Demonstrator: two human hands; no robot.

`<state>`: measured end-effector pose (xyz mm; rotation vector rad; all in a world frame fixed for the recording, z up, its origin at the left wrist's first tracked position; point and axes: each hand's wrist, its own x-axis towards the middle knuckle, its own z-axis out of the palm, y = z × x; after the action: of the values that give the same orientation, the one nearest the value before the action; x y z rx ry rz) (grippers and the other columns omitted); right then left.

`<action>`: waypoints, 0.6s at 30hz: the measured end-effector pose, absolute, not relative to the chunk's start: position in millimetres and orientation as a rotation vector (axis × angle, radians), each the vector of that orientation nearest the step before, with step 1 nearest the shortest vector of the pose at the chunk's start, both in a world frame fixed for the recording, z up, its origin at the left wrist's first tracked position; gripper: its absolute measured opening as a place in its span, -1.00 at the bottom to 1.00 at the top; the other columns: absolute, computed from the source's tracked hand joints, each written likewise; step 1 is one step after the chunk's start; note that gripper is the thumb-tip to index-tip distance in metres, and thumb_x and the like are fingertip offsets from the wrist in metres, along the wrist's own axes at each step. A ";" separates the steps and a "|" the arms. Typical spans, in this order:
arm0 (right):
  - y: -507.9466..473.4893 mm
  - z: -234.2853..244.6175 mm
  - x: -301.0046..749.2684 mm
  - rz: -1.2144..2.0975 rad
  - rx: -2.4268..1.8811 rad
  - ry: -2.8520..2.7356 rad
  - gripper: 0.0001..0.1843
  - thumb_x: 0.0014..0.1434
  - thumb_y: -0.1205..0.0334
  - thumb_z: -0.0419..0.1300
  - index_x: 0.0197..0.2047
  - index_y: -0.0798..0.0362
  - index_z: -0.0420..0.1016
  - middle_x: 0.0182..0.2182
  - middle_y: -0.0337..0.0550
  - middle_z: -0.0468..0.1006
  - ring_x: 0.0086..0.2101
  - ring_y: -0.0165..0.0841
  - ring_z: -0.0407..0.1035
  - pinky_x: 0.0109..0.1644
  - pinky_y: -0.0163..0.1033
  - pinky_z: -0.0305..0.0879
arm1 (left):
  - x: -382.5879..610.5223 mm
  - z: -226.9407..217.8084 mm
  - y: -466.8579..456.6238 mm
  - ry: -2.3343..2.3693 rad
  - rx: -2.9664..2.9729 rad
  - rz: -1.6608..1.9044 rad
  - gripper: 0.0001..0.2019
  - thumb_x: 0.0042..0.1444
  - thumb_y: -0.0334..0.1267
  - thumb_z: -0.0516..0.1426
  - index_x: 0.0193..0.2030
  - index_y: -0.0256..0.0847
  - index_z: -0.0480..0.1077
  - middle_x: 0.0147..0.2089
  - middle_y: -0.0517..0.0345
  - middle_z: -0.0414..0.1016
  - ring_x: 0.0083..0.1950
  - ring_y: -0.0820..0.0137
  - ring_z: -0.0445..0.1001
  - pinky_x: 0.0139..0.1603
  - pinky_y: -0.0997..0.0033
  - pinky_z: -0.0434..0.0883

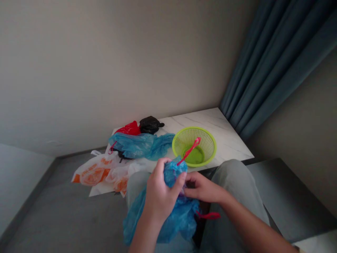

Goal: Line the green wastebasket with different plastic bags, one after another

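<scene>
A crumpled blue plastic bag (181, 219) with red drawstring loops hangs over my lap, its upper part bunched between my hands. My left hand (162, 186) is closed around the bunched part, thumb in front. From the right, my right hand (201, 188) pinches the bag just below that bunch, fingers curled. One red loop (190, 151) sticks up in front of the basket, and another red loop (209, 215) pokes out to the right under my right wrist. The folds between my fingers are partly hidden.
A green plastic basket (212, 140) stands on the white marble-patterned table (231, 140). Left of it lie another blue bag (142, 144), a red bag (131, 128), a black bag (150, 124) and white-and-orange bags (97, 170). A blue curtain (263, 59) hangs at right.
</scene>
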<state>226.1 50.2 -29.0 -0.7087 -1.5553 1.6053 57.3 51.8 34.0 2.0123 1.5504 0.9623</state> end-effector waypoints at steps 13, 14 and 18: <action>56.2 8.0 237.2 0.748 -1.149 -1.028 -0.69 0.16 0.34 0.17 -0.51 0.00 0.10 -0.49 -0.31 0.19 -0.44 -0.42 0.06 -0.37 -0.32 0.05 | 9.6 22.6 64.1 1.829 1.981 0.907 -0.46 -0.02 -0.52 0.09 0.15 -0.10 0.29 0.04 0.00 0.48 0.10 0.16 0.47 0.15 0.06 0.41; 63.1 10.7 246.5 0.659 -1.190 -0.936 -0.71 0.13 0.34 0.19 -0.50 0.00 0.13 -0.50 -0.32 0.19 -0.46 -0.43 0.06 -0.40 -0.33 0.04 | -0.3 26.3 67.1 1.866 1.960 0.923 -0.49 -0.02 -0.51 0.08 0.11 -0.11 0.32 0.03 0.00 0.49 0.08 0.17 0.48 0.15 0.06 0.41; 97.7 21.7 285.8 0.615 -1.200 -0.518 -0.82 0.04 0.24 0.24 -0.43 -0.01 0.25 -0.55 -0.40 0.23 -0.55 -0.48 0.12 -0.50 -0.38 0.11 | -37.4 48.2 72.5 1.886 1.902 1.021 -0.64 0.02 -0.42 0.06 -0.03 -0.10 0.43 -0.06 0.07 0.54 -0.01 0.19 0.52 0.07 0.16 0.44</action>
<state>285.8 97.7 21.7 -1.1997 -0.5183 0.6153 -37.4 72.5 48.2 1.9022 1.8864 1.0208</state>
